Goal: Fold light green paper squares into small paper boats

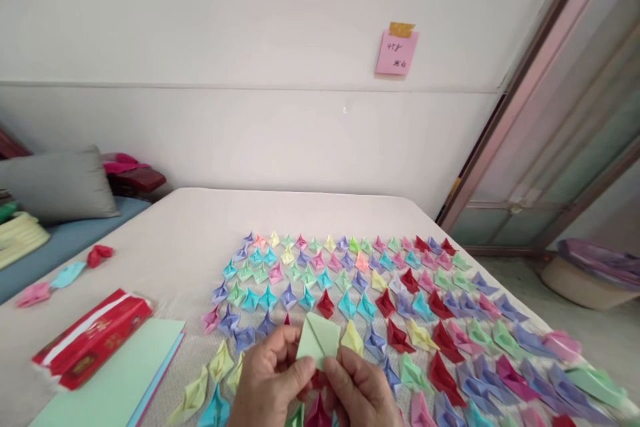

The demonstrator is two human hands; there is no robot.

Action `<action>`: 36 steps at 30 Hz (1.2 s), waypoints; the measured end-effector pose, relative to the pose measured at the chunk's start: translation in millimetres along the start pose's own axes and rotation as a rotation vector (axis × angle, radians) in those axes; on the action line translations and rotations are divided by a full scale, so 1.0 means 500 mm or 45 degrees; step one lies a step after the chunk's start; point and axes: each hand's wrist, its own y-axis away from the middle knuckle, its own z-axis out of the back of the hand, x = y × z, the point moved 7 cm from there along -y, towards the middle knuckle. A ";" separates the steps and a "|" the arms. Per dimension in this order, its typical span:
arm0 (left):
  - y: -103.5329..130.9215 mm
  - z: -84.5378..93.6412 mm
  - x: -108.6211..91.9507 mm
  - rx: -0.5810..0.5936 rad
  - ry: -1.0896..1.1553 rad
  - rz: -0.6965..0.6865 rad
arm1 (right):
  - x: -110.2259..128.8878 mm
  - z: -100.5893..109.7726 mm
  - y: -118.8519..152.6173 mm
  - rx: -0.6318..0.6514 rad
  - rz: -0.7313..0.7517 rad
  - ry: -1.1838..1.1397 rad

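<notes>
Between my two hands is a pale green folded paper (319, 340), roughly diamond-shaped, with a crease running across its face. The thumb and fingers of my left hand (276, 373) pinch its lower left edge. On the lower right, my right hand (361, 383) grips the same paper, the thumb pressed on its front. My fingers behind the sheet are partly hidden. Rows of small folded paper boats (347, 305) in many colours cover the table around and beyond my hands. A few yellow boats (221, 361) lie just left of my left hand.
A stack of coloured paper (113, 373) lies at the left, with a red packet (93, 337) on its upper edge. Folded pieces, one a red one (100, 254), sit near the table's left edge. A pink note (397, 52) is taped to the wall. A bin (593, 277) stands right.
</notes>
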 end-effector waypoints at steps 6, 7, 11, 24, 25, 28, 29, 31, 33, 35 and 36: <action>0.003 0.003 -0.001 0.014 0.008 -0.023 | 0.014 -0.004 0.004 0.051 -0.002 -0.113; 0.002 0.003 0.003 0.033 0.028 -0.022 | 0.013 -0.003 0.003 0.066 0.007 -0.100; -0.001 -0.003 0.008 0.100 0.034 -0.032 | 0.013 0.011 -0.005 0.019 0.181 -0.212; 0.008 0.001 0.006 0.111 -0.358 -0.231 | 0.077 0.054 0.009 -0.085 0.353 -0.201; 0.008 0.001 0.009 0.126 -0.380 -0.243 | 0.077 0.056 0.008 -0.075 0.323 -0.216; 0.011 -0.001 0.006 0.149 -0.437 -0.301 | 0.076 0.063 0.006 -0.080 0.275 -0.325; 0.012 -0.003 0.002 0.156 -0.455 -0.317 | 0.075 0.063 0.005 -0.075 0.266 -0.359; 0.015 -0.008 -0.005 0.171 -0.490 -0.322 | 0.074 0.060 0.003 -0.025 0.245 -0.399; 0.017 -0.012 -0.011 0.183 -0.481 -0.290 | 0.075 0.056 0.002 0.036 0.220 -0.396; 0.018 -0.016 -0.015 0.197 -0.418 -0.233 | 0.076 0.050 0.002 0.108 0.180 -0.379; 0.018 -0.020 -0.015 0.213 -0.380 -0.198 | 0.076 0.047 0.003 0.139 0.150 -0.378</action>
